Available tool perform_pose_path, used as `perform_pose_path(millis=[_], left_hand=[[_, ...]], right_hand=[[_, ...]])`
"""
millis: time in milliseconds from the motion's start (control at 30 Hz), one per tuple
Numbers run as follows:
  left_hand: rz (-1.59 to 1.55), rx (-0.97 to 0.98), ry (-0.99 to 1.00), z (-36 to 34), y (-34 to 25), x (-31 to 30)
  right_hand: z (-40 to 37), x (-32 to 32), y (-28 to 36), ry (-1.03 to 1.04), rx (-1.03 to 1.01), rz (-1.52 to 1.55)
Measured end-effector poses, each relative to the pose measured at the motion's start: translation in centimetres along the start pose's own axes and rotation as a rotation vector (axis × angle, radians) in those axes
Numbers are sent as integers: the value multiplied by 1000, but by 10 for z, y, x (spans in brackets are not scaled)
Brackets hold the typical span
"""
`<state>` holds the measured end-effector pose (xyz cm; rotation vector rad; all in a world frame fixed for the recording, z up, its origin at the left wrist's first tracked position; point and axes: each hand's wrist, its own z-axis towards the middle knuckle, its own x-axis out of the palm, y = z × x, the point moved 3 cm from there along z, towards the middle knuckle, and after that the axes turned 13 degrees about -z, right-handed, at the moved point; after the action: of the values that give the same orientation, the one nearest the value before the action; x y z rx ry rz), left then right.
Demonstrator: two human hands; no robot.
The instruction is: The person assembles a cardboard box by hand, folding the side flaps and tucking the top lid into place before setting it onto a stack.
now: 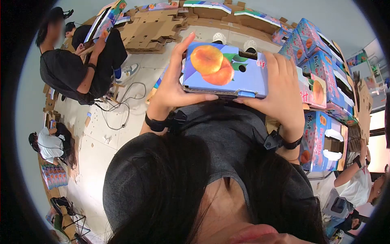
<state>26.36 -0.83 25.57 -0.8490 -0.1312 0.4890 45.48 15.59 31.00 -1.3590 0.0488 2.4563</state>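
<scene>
As we grip the blue peach box [226, 71] at the upper centre of the frame, our left hand [174, 83] clasps its left end and our right hand [286, 87] its right; flattened cardboard [148, 30] lies at the upper left; printed cartons [326, 75] stand stacked at the right.

In the grip of our left hand [172, 83] and right hand [281, 87], we hold a blue rectangular peach-printed cardboard box [225, 70], near stacked blue-and-pink cardboard cartons [327, 75].
</scene>
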Motion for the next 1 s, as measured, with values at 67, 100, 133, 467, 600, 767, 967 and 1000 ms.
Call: perform_pose_path(millis=[67, 100, 133, 467, 600, 767, 967, 1000], left_hand=[[37, -15, -28, 1, 1, 1], [33, -15, -37, 2, 5, -1], [28, -13, -49, 4, 12, -5], [-279, -267, -261, 43, 63, -32], [-65, -226, -257, 48, 73, -28], [-126, -161, -270, 51, 75, -24], [-72, -202, -314, 47, 91, -40], [-67, -182, -318, 48, 92, -41]], right_hand=[[4, 6, -5, -13, -12, 29], [7, 10, -8, -20, -20, 51], [13, 15, -13, -27, -31, 72], [35, 36, -4, -407, -300, 349], [7, 76, 13, -287, -319, 522], [-15, 128, 18, -244, -294, 394], [-24, 171, 6, -361, -200, 313], [-22, 173, 8, -375, -177, 305]])
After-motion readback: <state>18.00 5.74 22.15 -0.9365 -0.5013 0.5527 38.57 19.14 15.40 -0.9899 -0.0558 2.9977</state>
